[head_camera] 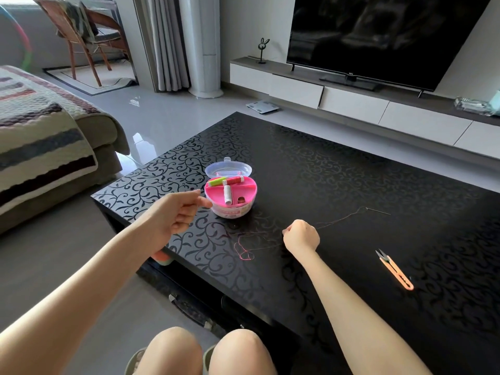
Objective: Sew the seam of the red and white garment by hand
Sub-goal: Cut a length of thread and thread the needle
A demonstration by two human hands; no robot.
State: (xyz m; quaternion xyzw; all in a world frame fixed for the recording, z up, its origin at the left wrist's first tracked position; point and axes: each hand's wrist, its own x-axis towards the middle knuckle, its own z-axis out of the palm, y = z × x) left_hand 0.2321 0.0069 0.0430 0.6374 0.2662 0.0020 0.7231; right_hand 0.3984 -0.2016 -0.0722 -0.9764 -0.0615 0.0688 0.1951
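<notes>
Red thread (244, 251) lies slack on the black coffee table (351, 171). It loops near the front edge, then runs right to the needle (378, 211), which lies flat and well apart from both hands. Right hand (301, 235) rests knuckles-up on the tabletop, fingers curled round the thread mid-run. Left hand (180, 212) hovers just beside the open pink sewing kit (230, 197), fingers loosely curled, thumb out. I can't tell whether it pinches anything. Orange thread snips (396, 270) lie off to the right.
</notes>
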